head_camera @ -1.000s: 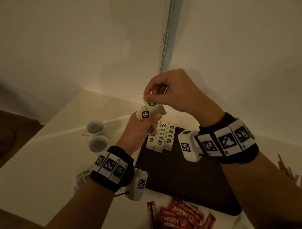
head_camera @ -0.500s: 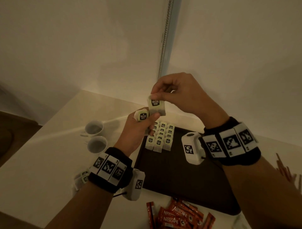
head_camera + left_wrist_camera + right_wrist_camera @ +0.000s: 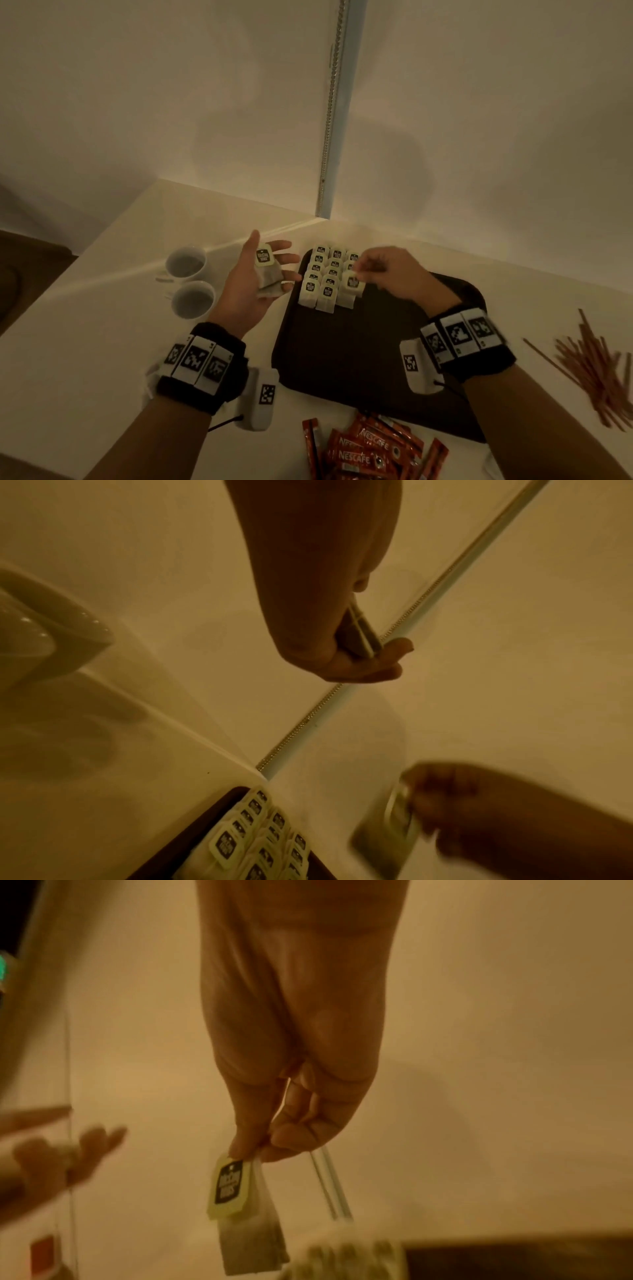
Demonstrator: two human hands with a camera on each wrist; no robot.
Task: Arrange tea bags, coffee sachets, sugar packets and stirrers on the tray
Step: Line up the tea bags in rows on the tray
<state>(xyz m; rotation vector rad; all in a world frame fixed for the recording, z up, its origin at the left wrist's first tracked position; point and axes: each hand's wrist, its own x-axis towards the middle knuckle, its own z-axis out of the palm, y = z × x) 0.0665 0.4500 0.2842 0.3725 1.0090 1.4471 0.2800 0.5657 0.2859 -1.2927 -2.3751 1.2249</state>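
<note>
Tea bags [image 3: 325, 279] on tray [image 3: 359, 359] — right hand [image 3: 390, 274] pinches 1 [image 3: 352, 284], left hand's [image 3: 253, 284] relaxed grip cradles 1 [image 3: 267, 270].

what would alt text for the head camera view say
A right hand pinches a tea bag over rows of tea bags on a dark tray, while the open left hand carries more tea bags. Two cups, coffee sachets and stirrers lie around the tray.

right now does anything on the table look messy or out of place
The tea bags sit in neat rows in the tray's far left corner. The stirrers lie scattered to the tray's right, and the coffee sachets are heaped in front of it. Nothing looks spilled or damaged.
</note>
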